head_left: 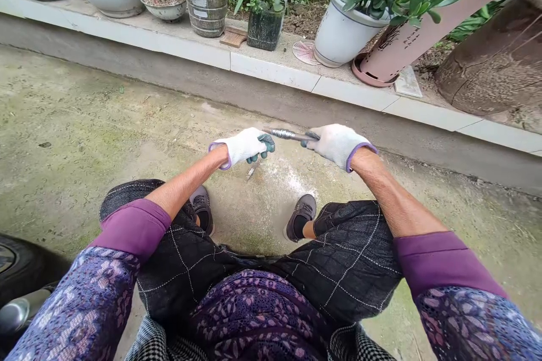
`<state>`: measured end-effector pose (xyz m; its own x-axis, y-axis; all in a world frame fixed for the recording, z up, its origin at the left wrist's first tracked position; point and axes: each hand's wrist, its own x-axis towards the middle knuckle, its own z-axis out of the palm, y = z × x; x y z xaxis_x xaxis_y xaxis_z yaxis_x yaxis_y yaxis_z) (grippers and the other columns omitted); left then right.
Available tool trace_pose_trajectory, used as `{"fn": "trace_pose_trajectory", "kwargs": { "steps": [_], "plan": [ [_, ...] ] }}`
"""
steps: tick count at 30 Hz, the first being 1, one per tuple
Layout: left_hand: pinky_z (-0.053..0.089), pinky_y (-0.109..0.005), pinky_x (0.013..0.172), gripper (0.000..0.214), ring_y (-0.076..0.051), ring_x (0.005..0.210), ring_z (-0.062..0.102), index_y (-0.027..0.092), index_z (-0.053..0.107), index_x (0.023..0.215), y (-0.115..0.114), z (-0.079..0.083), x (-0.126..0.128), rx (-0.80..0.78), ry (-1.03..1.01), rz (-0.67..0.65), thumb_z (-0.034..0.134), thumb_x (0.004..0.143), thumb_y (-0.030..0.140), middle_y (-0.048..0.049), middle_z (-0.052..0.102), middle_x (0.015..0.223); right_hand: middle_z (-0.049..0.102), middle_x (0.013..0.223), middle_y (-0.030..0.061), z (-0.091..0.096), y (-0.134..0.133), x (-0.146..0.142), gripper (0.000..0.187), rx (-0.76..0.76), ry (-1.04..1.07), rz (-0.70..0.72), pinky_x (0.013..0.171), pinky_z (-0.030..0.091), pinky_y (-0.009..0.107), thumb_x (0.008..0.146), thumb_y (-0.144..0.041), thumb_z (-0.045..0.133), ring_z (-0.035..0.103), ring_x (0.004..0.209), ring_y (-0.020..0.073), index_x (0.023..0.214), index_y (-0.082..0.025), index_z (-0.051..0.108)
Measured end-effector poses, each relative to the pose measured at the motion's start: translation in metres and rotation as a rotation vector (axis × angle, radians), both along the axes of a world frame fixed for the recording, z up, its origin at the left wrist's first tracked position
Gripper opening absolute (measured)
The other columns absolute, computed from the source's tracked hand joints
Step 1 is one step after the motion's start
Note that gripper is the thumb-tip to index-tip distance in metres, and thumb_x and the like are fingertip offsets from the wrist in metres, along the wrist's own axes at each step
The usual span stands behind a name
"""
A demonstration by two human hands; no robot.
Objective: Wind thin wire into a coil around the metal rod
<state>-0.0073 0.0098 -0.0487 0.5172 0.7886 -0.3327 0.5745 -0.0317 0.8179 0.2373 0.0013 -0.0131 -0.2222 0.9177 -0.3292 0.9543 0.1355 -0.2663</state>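
My right hand (335, 144), in a white knit glove with dark green coated fingertips, is closed round one end of a metal rod (284, 133). A silvery section, seemingly wound with wire, shows along the rod's middle. The rod's other end reaches the top of my left hand (249, 145), gloved the same way. My left fingers are curled inward; what they hold is hidden. Just below them is a small thin greyish piece (251, 172), blurred; whether it is held or lies on the ground I cannot tell. White powder (294, 180) is scattered on the concrete below.
A tiled ledge (271, 72) runs across in front, bearing several potted plants, among them a white pot (345, 31) and a tall pink pot (381, 59). My shoes stand on either side of the powder. A black tyre (25, 265) is at the left edge.
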Motion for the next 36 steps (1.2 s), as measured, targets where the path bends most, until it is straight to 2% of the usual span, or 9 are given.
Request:
{"fn": "trace_pose_trajectory", "kwargs": {
  "steps": [5, 8, 13, 17, 20, 23, 26, 31, 36],
  "plan": [
    [0.048, -0.020, 0.049, 0.031, -0.007, 0.050, 0.055, 0.012, 0.074, 0.105, 0.003, 0.000, -0.003, -0.088, -0.166, 0.021, 0.053, 0.082, 0.015, -0.0059, 0.073, 0.086, 0.052, 0.065, -0.0002, 0.016, -0.008, 0.003, 0.040, -0.023, 0.539, -0.228, 0.039, 0.034, 0.023, 0.085, -0.050, 0.066, 0.041, 0.047, 0.0089, 0.102, -0.015, 0.070],
    [0.047, -0.020, 0.049, 0.030, -0.008, 0.050, 0.055, 0.014, 0.075, 0.104, 0.005, 0.002, -0.007, -0.120, -0.174, 0.027, 0.055, 0.081, 0.017, -0.0043, 0.073, 0.082, 0.050, 0.063, -0.0022, 0.026, -0.019, 0.002, 0.053, -0.228, 0.825, -0.131, 0.036, 0.035, 0.022, 0.080, -0.054, 0.070, 0.041, 0.044, 0.0079, 0.111, -0.011, 0.070],
    [0.046, -0.019, 0.050, 0.028, -0.008, 0.052, 0.056, 0.013, 0.076, 0.097, 0.011, 0.008, -0.014, -0.032, -0.097, 0.065, 0.058, 0.076, 0.011, -0.0021, 0.068, 0.072, 0.053, 0.060, -0.0017, 0.021, -0.028, -0.009, 0.047, -0.606, 0.516, 0.172, 0.038, 0.033, 0.023, 0.078, -0.052, 0.070, 0.042, 0.044, 0.0091, 0.104, -0.014, 0.073],
    [0.047, -0.021, 0.049, 0.029, -0.009, 0.051, 0.056, 0.011, 0.075, 0.096, 0.010, 0.008, -0.012, -0.018, -0.030, 0.065, 0.057, 0.074, 0.007, -0.0012, 0.065, 0.068, 0.056, 0.060, 0.0022, 0.000, -0.018, -0.017, 0.022, -0.315, -0.043, 0.203, 0.046, 0.031, 0.026, 0.082, -0.038, 0.066, 0.046, 0.050, 0.0127, 0.086, -0.018, 0.074],
    [0.047, -0.021, 0.046, 0.029, -0.009, 0.047, 0.054, 0.011, 0.075, 0.096, 0.004, 0.003, -0.006, -0.063, 0.012, 0.018, 0.058, 0.073, 0.007, -0.0002, 0.064, 0.066, 0.061, 0.065, 0.0058, -0.006, -0.004, -0.010, 0.023, -0.077, -0.243, 0.109, 0.053, 0.034, 0.029, 0.082, -0.040, 0.066, 0.052, 0.058, 0.0172, 0.089, -0.020, 0.075],
    [0.047, -0.021, 0.046, 0.032, -0.008, 0.047, 0.054, 0.012, 0.074, 0.100, 0.002, -0.004, -0.002, -0.116, -0.033, 0.028, 0.055, 0.075, 0.007, -0.0006, 0.067, 0.070, 0.062, 0.070, 0.0043, -0.001, 0.003, 0.000, 0.030, 0.045, -0.137, 0.002, 0.053, 0.035, 0.027, 0.086, -0.046, 0.061, 0.052, 0.059, 0.0164, 0.099, -0.022, 0.074],
    [0.048, -0.021, 0.048, 0.029, -0.008, 0.048, 0.055, 0.013, 0.074, 0.099, 0.005, -0.008, -0.002, -0.132, -0.111, 0.056, 0.054, 0.078, 0.009, -0.0015, 0.069, 0.073, 0.055, 0.066, 0.0007, 0.009, -0.003, 0.002, 0.034, 0.067, 0.238, -0.157, 0.046, 0.035, 0.025, 0.087, -0.048, 0.061, 0.045, 0.051, 0.0113, 0.100, -0.019, 0.071],
    [0.047, -0.021, 0.048, 0.026, -0.009, 0.049, 0.057, 0.014, 0.074, 0.099, 0.007, -0.005, -0.007, -0.150, -0.160, 0.070, 0.055, 0.081, 0.012, -0.0035, 0.071, 0.077, 0.051, 0.065, -0.0013, 0.024, -0.018, -0.001, 0.055, -0.237, 0.800, -0.141, 0.038, 0.037, 0.022, 0.078, -0.054, 0.071, 0.042, 0.047, 0.0085, 0.111, -0.011, 0.069],
    [0.047, -0.020, 0.049, 0.025, -0.009, 0.051, 0.057, 0.013, 0.075, 0.094, 0.010, 0.004, -0.013, -0.029, -0.062, 0.081, 0.058, 0.077, 0.008, -0.0023, 0.067, 0.071, 0.054, 0.064, -0.0003, 0.019, -0.026, -0.009, 0.044, -0.584, 0.425, 0.179, 0.040, 0.035, 0.022, 0.082, -0.049, 0.067, 0.044, 0.048, 0.0094, 0.107, -0.013, 0.072]
  ]
}}
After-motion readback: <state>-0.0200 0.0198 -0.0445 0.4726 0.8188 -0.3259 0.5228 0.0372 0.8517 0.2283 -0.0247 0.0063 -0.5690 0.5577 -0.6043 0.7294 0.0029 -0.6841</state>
